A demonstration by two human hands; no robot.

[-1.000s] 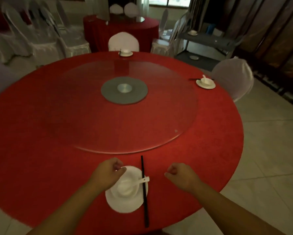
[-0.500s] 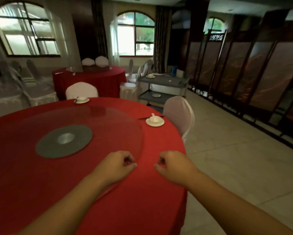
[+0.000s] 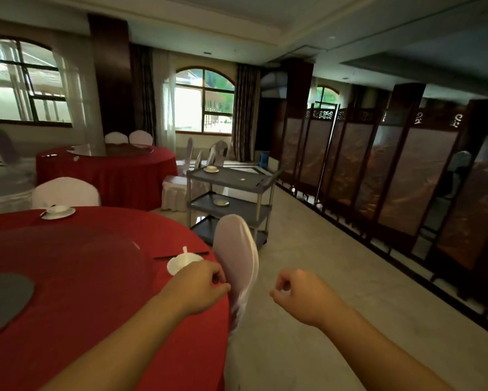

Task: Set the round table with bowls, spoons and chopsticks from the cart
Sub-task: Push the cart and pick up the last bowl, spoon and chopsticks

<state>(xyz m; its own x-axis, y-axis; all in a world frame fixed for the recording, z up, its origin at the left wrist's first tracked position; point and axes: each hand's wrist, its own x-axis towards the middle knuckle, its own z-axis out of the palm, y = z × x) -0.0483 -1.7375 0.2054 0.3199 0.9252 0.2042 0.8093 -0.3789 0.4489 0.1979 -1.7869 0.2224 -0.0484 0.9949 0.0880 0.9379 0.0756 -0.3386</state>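
Two hands are empty now. The left hand (image 3: 200,286) and the right hand (image 3: 302,294) are loosely curled, each grip holding nothing. A moment ago they were at a bowl with a spoon and chopsticks on the red counter (image 3: 102,277); now the view has turned to the gray cart (image 3: 231,193), past the white chair (image 3: 237,249). One bowl (image 3: 211,169) sits on the cart's top shelf, and a plate (image 3: 221,202) on the middle shelf. That place looks done, so the cart is likely next.

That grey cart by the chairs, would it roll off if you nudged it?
The grey cart looks light, open-framed plastic, so a nudge would probably shift it; its wheels aren't clear. The bowl and saucer on top sits loose and might slide or rattle.
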